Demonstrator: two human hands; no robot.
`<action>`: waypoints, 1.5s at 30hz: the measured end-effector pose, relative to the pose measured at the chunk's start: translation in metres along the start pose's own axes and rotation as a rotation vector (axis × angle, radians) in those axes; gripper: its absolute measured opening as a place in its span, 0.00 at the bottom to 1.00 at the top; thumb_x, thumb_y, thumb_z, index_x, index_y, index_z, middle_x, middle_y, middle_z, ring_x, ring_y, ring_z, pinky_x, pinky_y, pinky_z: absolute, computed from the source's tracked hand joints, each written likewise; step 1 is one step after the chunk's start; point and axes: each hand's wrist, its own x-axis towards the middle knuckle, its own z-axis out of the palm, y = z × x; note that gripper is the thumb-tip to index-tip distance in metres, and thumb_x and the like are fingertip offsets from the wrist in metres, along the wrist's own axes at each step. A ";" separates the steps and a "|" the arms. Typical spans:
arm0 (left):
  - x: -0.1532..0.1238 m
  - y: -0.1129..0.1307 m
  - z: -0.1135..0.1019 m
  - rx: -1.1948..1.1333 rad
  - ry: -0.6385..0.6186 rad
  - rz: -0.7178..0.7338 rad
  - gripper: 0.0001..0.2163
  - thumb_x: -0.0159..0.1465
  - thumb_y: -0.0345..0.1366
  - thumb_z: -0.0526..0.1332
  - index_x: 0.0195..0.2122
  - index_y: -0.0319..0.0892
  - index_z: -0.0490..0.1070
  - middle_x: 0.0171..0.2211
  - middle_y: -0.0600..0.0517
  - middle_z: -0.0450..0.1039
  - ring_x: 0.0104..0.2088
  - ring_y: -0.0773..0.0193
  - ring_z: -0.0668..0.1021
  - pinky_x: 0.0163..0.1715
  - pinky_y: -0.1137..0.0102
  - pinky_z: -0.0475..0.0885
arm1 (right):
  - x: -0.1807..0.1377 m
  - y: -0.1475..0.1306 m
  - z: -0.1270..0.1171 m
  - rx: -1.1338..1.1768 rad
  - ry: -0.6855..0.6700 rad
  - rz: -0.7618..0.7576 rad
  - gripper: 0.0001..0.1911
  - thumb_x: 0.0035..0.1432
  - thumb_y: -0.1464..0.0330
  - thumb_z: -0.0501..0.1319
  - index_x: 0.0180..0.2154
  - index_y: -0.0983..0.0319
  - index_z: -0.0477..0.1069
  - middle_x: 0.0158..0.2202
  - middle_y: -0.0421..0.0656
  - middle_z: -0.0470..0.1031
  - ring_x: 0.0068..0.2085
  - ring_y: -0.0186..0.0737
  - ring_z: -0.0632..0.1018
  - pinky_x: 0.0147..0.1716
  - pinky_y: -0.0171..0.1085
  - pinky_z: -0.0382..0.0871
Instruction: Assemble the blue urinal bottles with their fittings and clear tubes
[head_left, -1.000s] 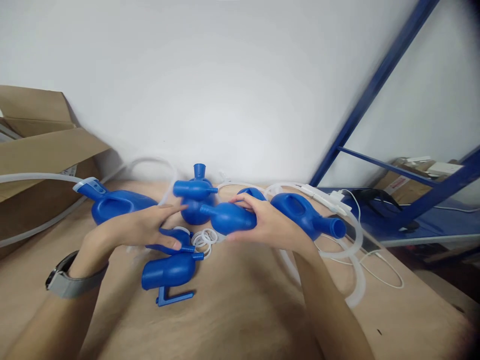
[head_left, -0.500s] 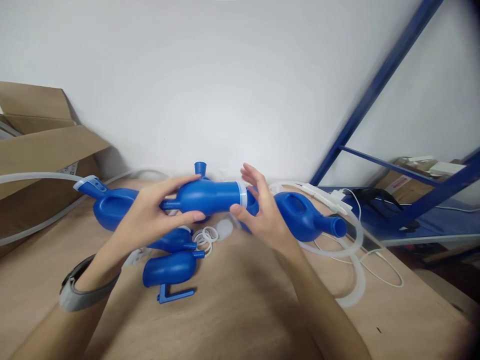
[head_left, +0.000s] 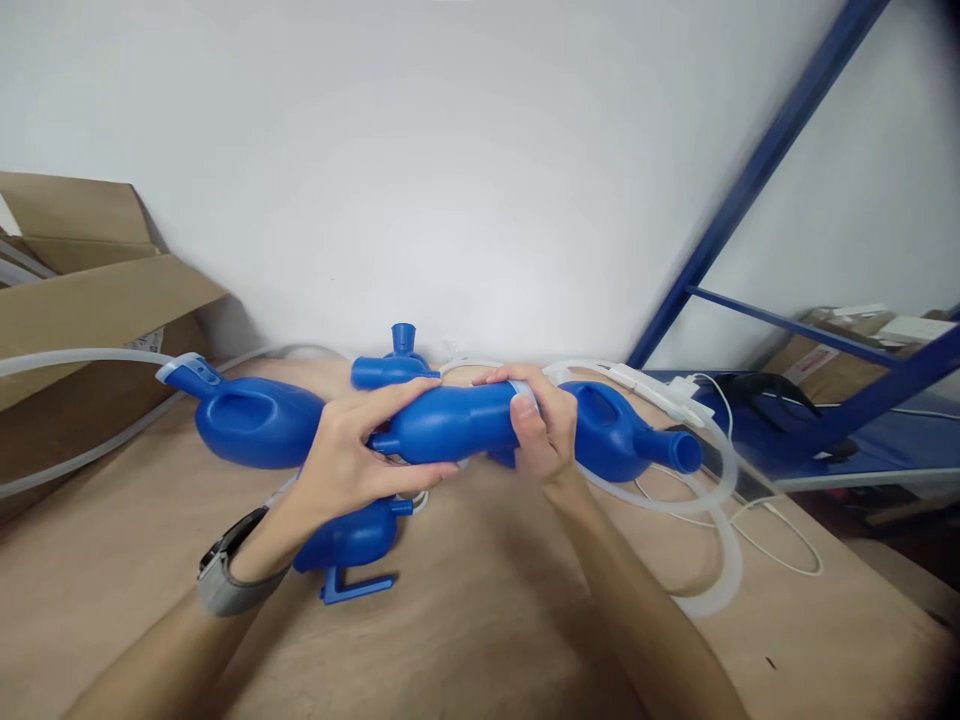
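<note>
Both my hands hold one blue plastic bulb-shaped part (head_left: 450, 424) level above the brown table (head_left: 487, 620). My left hand (head_left: 352, 462) pinches its narrow nozzle end between thumb and fingers. My right hand (head_left: 540, 425) is wrapped round its wide end, where a white ring shows under the fingers. Below my left hand lies another blue bulb part (head_left: 349, 540) with a small blue bracket. A blue jug-like vessel (head_left: 251, 428) lies to the left and a second one (head_left: 622, 435) to the right.
Clear flexible tubing (head_left: 712, 540) loops over the table's right side, and more tubing (head_left: 67, 357) runs off left. An open cardboard box (head_left: 82, 300) stands at the left. A blue metal shelf frame (head_left: 757, 170) rises at the right, against a white wall.
My right hand has closed round the wide end of the blue part, which it only touched with spread fingers before. The part has shifted slightly right and lower. The white rings are now hidden.
</note>
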 end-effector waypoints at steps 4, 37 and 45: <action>0.001 0.004 0.001 0.038 -0.013 -0.094 0.33 0.53 0.58 0.77 0.57 0.47 0.79 0.46 0.48 0.86 0.34 0.53 0.85 0.41 0.60 0.82 | 0.006 -0.004 0.000 0.015 -0.047 0.043 0.23 0.70 0.48 0.49 0.44 0.55 0.76 0.45 0.45 0.83 0.49 0.51 0.83 0.52 0.47 0.76; -0.028 0.010 0.036 0.469 0.314 0.569 0.30 0.64 0.22 0.69 0.65 0.54 0.69 0.60 0.44 0.71 0.57 0.49 0.79 0.53 0.54 0.82 | 0.033 0.017 0.005 0.883 0.721 0.401 0.14 0.70 0.55 0.61 0.36 0.55 0.63 0.18 0.26 0.62 0.25 0.35 0.76 0.48 0.46 0.79; 0.002 -0.015 -0.041 0.543 -0.147 0.248 0.21 0.71 0.47 0.65 0.63 0.52 0.67 0.62 0.46 0.72 0.54 0.48 0.81 0.47 0.60 0.80 | 0.021 0.009 0.004 0.140 -0.153 0.177 0.12 0.69 0.57 0.63 0.42 0.58 0.78 0.43 0.42 0.84 0.48 0.44 0.82 0.53 0.45 0.72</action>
